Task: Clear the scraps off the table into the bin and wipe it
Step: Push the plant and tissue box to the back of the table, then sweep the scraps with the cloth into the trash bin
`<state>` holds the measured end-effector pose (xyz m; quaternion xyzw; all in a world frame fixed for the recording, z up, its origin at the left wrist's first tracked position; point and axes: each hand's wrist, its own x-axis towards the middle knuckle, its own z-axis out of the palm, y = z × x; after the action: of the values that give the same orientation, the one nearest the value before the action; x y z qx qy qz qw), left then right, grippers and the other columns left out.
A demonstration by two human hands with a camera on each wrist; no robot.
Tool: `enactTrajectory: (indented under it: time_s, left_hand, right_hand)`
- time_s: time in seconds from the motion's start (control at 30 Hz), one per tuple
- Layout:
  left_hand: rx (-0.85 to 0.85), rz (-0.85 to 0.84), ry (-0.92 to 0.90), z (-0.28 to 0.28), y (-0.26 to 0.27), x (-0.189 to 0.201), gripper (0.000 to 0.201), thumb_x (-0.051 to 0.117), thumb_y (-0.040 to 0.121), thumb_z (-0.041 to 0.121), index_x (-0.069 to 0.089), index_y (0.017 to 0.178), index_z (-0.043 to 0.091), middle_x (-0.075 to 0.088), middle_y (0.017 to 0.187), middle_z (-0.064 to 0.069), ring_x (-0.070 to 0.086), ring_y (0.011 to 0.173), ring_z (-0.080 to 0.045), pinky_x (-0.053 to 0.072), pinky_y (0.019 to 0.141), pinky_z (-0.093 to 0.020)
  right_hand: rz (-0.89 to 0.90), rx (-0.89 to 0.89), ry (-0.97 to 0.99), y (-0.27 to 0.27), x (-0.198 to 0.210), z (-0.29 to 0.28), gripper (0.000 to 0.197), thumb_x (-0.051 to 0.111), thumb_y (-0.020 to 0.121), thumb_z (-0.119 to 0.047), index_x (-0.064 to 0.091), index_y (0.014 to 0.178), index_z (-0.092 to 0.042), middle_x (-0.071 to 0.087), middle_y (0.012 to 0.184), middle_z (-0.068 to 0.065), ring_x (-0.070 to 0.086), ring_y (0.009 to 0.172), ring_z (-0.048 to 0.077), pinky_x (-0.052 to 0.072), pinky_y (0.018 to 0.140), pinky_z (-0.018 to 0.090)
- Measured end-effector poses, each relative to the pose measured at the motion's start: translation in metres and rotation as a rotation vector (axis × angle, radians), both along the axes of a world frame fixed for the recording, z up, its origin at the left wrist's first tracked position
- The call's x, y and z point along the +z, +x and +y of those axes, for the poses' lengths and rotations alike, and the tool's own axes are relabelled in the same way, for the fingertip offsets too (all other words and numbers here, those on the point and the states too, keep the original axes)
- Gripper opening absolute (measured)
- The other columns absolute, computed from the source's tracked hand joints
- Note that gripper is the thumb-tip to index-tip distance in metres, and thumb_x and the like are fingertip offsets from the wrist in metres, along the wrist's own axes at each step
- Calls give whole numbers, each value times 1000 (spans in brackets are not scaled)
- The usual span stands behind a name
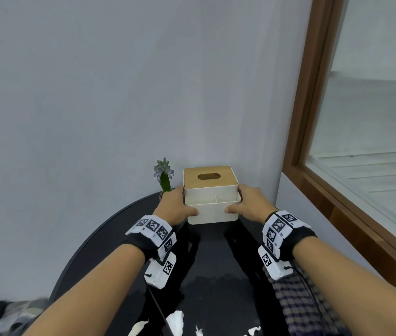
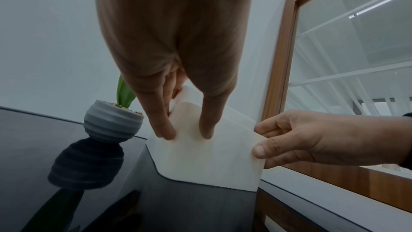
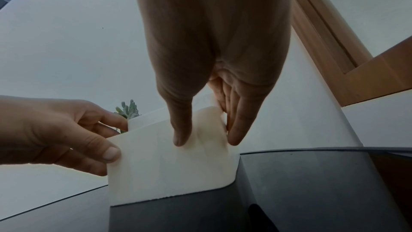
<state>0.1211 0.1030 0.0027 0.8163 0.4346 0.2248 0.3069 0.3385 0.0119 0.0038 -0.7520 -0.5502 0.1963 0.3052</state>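
Observation:
A white tissue box (image 1: 212,209) with a wooden slotted lid stands at the far edge of the round black table (image 1: 100,241). My left hand (image 1: 176,207) grips its left side, thumb on the front face. My right hand (image 1: 250,204) grips its right side the same way. In the left wrist view the tissue box (image 2: 207,158) sits flat on the table between my left hand (image 2: 185,133) and my right hand (image 2: 287,140). The right wrist view shows the tissue box (image 3: 169,170) under my right hand (image 3: 205,140). White paper scraps (image 1: 175,322) lie at the table's near edge.
A small potted plant (image 1: 164,177) in a grey ribbed pot (image 2: 113,124) stands just left of the box, against the grey wall. A wood-framed window (image 1: 313,141) runs along the right. A checked cloth (image 1: 306,309) lies under my right forearm.

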Motion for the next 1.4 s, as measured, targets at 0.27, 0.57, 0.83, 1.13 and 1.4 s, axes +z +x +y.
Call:
enactTrajectory:
  time_s: [0.27, 0.57, 0.83, 1.13, 1.4]
  left_hand:
    - [18, 21, -2, 3, 1, -4, 54, 81, 72, 20, 55, 118, 13, 66, 112, -1, 64, 100, -18, 50, 84, -26]
    - [37, 61, -28, -1, -7, -3, 61, 80, 69, 31, 56, 123, 17, 67, 114, 3, 65, 100, -15, 51, 89, -29]
    - [87, 200, 9, -22, -20, 5, 77, 75, 76, 46, 46, 138, 11, 56, 131, -6, 53, 118, -21, 42, 94, -30]
    - [45, 244, 41, -93, -55, 13, 76, 69, 81, 53, 46, 141, 14, 55, 138, -4, 54, 123, -20, 42, 103, -32]
    - [40, 241, 115, -152, -90, 24, 66, 62, 86, 55, 48, 139, 18, 57, 136, 0, 54, 122, -18, 42, 100, -32]
  right_hand:
    - [3, 0, 4, -2, 2, -1, 58, 80, 73, -28, 55, 123, -13, 63, 117, 5, 58, 90, 16, 43, 72, 20]
    - [-48, 16, -20, -4, 7, -17, 48, 77, 78, -27, 57, 119, -12, 64, 114, 6, 57, 89, 15, 43, 77, 23]
    - [-192, 7, -41, -11, 19, -47, 58, 76, 78, -33, 53, 126, -8, 60, 124, 11, 57, 110, 26, 46, 88, 32]
    - [-262, 70, -76, -48, 26, -119, 67, 71, 82, -43, 47, 136, -12, 55, 135, 9, 53, 121, 26, 40, 95, 31]
    - [-313, 142, -51, -78, 26, -165, 72, 59, 87, -53, 40, 143, -12, 48, 142, 9, 43, 131, 26, 36, 104, 35]
